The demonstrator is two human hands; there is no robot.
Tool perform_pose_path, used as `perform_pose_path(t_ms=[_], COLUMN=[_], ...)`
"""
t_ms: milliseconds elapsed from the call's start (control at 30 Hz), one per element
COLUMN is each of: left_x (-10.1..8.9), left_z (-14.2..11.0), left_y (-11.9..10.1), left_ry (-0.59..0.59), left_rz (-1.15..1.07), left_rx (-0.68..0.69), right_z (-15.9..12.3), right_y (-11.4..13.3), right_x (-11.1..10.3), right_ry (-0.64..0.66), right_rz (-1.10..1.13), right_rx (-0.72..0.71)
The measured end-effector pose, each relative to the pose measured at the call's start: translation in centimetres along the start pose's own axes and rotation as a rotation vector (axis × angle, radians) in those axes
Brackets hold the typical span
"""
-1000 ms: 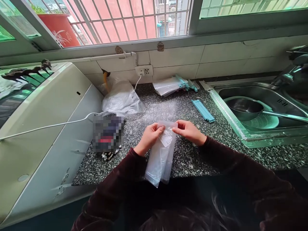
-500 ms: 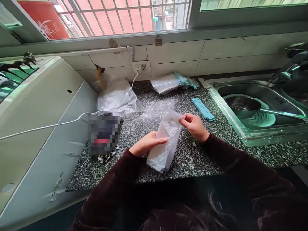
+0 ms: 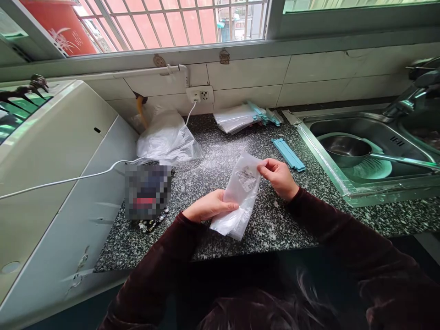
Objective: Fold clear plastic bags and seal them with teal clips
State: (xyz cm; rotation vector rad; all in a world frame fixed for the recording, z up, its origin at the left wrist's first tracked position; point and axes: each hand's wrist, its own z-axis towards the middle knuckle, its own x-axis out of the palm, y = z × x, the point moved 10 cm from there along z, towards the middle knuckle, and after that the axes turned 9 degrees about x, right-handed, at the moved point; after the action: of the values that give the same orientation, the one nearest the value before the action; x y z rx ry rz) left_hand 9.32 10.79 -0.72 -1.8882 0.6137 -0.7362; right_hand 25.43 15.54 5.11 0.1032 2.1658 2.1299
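Both hands hold a folded clear plastic bag [image 3: 237, 215] above the granite counter. A white printed label shows through its upper part. My left hand [image 3: 212, 206] grips the bag's left side, thumb lying across the front and fingers hidden behind. My right hand [image 3: 277, 176] pinches the upper right edge between thumb and fingers. Beyond that hand, light-blue plastic strips [image 3: 288, 155] lie on the counter. A stack of clear bags [image 3: 233, 120] with blue strips on top rests near the wall.
A bulky clear plastic bag [image 3: 165, 133] sits at the back left, with a blurred dark object [image 3: 147, 190] in front. A white cable [image 3: 99, 171] runs from the wall socket [image 3: 200, 95]. On the right, the steel sink [image 3: 405, 183] contains a pan [image 3: 345, 151] and a pale-green basket [image 3: 371, 168].
The folded bag's layers, spread at the bottom before, now lie closer together, and the label has shifted slightly. Both hands keep their hold in nearly the same place.
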Motion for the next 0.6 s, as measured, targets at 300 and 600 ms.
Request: perform_pose_path(t_ms=[300, 600], left_x=[-1.0, -6.7], left_z=[0.6, -1.0], left_y=[-3.0, -5.0], left_ry=[-0.042, -0.690], left_rz=[0.149, -0.102], left_rx=[0.245, 0.661], right_z=[-0.5, -2.9], right_y=[-0.7, -1.7], right_x=[1.7, 6.4], right_ry=[0.099, 0.325], right_rz=[-0.053, -0.244], right_rx=[0.041, 0.179])
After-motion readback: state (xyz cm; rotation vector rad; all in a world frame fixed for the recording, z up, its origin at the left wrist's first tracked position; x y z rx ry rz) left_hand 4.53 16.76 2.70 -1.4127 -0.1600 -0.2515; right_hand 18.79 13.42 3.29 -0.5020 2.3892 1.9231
